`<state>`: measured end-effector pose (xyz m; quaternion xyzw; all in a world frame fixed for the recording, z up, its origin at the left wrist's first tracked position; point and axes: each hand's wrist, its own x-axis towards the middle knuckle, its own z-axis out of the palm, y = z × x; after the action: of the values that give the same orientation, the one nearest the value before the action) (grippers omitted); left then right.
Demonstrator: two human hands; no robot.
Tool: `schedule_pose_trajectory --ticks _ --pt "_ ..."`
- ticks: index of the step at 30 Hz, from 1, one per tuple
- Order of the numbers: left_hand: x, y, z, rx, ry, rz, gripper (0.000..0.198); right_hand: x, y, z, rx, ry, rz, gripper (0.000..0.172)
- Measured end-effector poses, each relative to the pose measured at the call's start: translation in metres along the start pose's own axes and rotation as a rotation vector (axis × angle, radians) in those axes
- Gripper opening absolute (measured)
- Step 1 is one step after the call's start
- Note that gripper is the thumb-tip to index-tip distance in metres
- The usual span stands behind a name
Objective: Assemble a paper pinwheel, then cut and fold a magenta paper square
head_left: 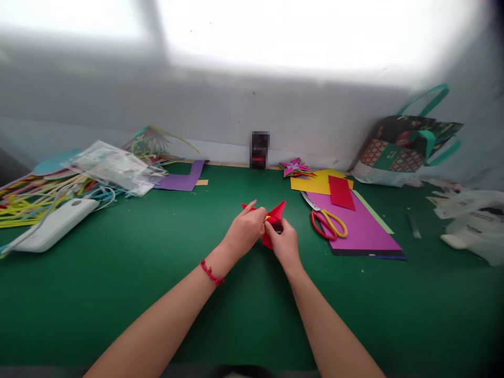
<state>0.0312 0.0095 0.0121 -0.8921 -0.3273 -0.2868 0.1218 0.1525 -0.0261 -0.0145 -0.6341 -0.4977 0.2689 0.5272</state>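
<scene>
A folded red paper piece with pointed tips (277,211) is held between both hands, a little above the green table (189,310). A small bit of yellow shows at its middle. My left hand (248,226), with a red braided bracelet at the wrist, is closed on its left side. From the right, my right hand (285,242) pinches the lower part between thumb and fingers. Much of the folded paper is hidden behind the fingers. Nearest on the right lie scissors (329,223) with red and yellow handles, resting on purple paper (366,231).
Yellow paper (309,184), a red paper strip (342,192) and a folded paper star (295,167) lie at the back right. Farther right stand a gift bag (394,155) and plastic bags (476,226). Colourful strips, a plastic sleeve (118,165) and a white power strip (59,223) occupy the left.
</scene>
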Motion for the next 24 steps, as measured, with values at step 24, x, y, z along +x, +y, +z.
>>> schedule_pose_trajectory --ticks 24 --pt "-0.008 -0.005 -0.008 -0.018 -0.048 -0.05 0.01 -0.002 0.003 0.0 0.03 -0.044 -0.041 0.028"
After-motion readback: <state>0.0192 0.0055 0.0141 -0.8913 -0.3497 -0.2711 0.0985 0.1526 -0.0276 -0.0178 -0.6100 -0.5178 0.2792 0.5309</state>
